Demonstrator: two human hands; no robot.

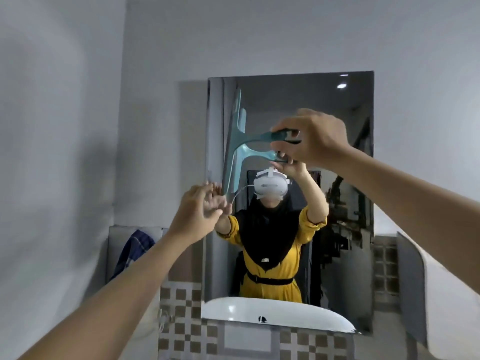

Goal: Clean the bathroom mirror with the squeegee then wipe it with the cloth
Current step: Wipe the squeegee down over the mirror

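Note:
A rectangular mirror (342, 193) hangs on the grey wall and reflects a person in a yellow top. My right hand (314, 136) is shut on the handle of a teal squeegee (235, 141). Its long blade stands upright against the glass near the mirror's left edge. My left hand (197, 211) is raised by the blade's lower end with its fingers apart; it is blurred, and I cannot tell whether it touches the blade. A blue checked cloth (135, 250) hangs over a low partition at the left, below my left forearm.
A white basin (259, 310) shows at the mirror's lower edge. Brown and white checked tiles (181, 331) cover the wall below. A white curved fixture (441, 307) stands at the right. The grey side wall is close on the left.

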